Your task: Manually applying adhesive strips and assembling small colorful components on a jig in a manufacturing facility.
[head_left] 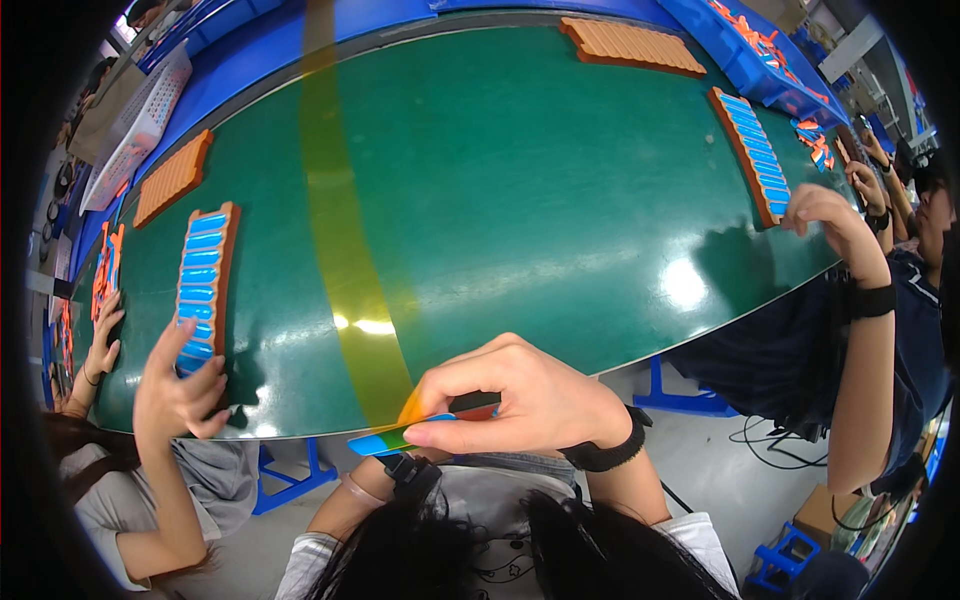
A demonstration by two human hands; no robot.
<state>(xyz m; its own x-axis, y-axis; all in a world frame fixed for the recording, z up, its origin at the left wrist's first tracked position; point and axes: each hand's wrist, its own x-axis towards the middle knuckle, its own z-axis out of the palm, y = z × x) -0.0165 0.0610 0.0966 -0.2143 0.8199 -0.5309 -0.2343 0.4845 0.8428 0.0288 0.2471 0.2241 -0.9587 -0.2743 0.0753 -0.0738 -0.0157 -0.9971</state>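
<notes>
The right hand (525, 395) is closed in a pinch, thumb against fingers, on a thin blue-and-orange strip (372, 443), just beyond the near end of the yellow tape stripe (345, 215) that crosses the green table (520, 200). The strip's blue tip sticks out past the thumb. The left forearm (335, 515) rises on the near side of the stripe; the left hand is mostly hidden behind the right, so I cannot tell its state.

Left of the stripe stand a ridged orange tray (172, 180) and, nearer, a tray with blue strips (202, 275), its near end touched by a co-worker's hand (182, 395). Well to the right of the stripe, a second blue-filled tray (755, 155) has another co-worker's hand (835, 220) at its near end. Also right of the stripe, toward the far edge, lie another orange tray (630, 48) and a blue bin (790, 98) of strips.
</notes>
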